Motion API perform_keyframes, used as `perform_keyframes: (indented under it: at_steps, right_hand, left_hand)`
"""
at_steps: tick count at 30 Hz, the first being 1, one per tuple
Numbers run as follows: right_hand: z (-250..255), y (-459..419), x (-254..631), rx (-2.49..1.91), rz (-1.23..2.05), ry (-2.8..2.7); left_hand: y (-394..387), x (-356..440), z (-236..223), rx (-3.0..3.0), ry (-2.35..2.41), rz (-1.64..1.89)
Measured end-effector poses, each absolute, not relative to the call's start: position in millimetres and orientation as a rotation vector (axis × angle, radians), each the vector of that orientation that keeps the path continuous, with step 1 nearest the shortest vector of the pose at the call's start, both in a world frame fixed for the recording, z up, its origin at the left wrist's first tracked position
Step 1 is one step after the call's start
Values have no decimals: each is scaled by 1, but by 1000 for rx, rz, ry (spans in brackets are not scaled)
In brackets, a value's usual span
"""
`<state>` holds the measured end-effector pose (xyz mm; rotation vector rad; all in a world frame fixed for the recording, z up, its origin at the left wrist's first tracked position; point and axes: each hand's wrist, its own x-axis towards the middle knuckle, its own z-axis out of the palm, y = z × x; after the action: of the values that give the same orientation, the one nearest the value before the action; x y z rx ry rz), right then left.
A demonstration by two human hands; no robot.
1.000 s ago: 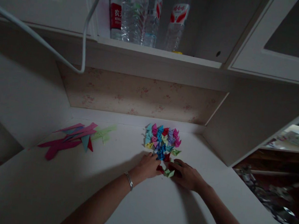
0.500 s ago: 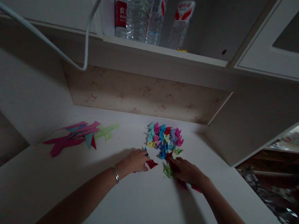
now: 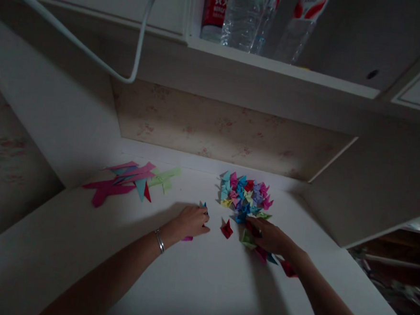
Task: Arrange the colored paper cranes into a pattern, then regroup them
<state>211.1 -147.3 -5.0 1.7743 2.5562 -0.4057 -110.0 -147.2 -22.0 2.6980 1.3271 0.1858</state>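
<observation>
My left hand (image 3: 193, 221) is low over the white tabletop with curled fingers. A blue origami piece (image 3: 204, 205) pokes out at its fingertips, and a pink folded piece (image 3: 187, 238) shows partly from under it. Between the hands lies a loose red origami piece (image 3: 227, 229). My right hand (image 3: 272, 237) has its fingers closed round a dark red origami piece (image 3: 251, 227), mostly covered by them. A light green origami piece (image 3: 248, 239) lies just beneath that hand, with other pink, blue and red pieces by its wrist. Beyond it sits a cluster of small multicoloured origami pieces (image 3: 245, 191).
Flat folded paper strips (image 3: 122, 182) in pink, blue, red and green overlap at the back left. A shelf (image 3: 274, 63) above the table holds plastic bottles (image 3: 243, 16). A white cable (image 3: 136, 51) hangs at upper left. White side panels flank the table.
The view has shifted, so the table's contents appear farther right. Relative to the loose red piece, my left hand has moved left, the blue and pink pieces with it. My right hand has drawn back slightly.
</observation>
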Motion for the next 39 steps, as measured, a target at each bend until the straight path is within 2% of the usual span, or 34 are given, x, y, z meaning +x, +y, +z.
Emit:
perform_keyframes:
  at_steps: [6, 9, 15, 20, 25, 28, 32, 39]
  right_hand:
    - [6, -135, 199, 1725, -381, 2620]
    - [24, -133, 181, 1753, -514, 2660]
    - [50, -123, 103, 1884, -1231, 2570]
    - [50, -87, -7, 1958, -1918, 2319]
    - [66, -49, -120, 1795, -2249, 2320]
    - [73, -46, -151, 1518, -2451, 2395]
    - [59, -68, -135, 1290, -2455, 2442]
    - [29, -147, -16, 1541, -2544, 2267]
  left_hand:
    - [-151, -141, -24, 2655, 1432, 201]
    - [-156, -157, -25, 2618, 1434, 204]
    - [-176, -177, -23, 2544, 1438, 266]
    - [-199, -182, -26, 2453, 1504, 339]
    - [-208, -181, -30, 2365, 1586, 365]
    - [-209, -183, -29, 2322, 1596, 381]
    - [-207, -189, -25, 2301, 1594, 410]
    - [-191, -197, -31, 2285, 1488, 442]
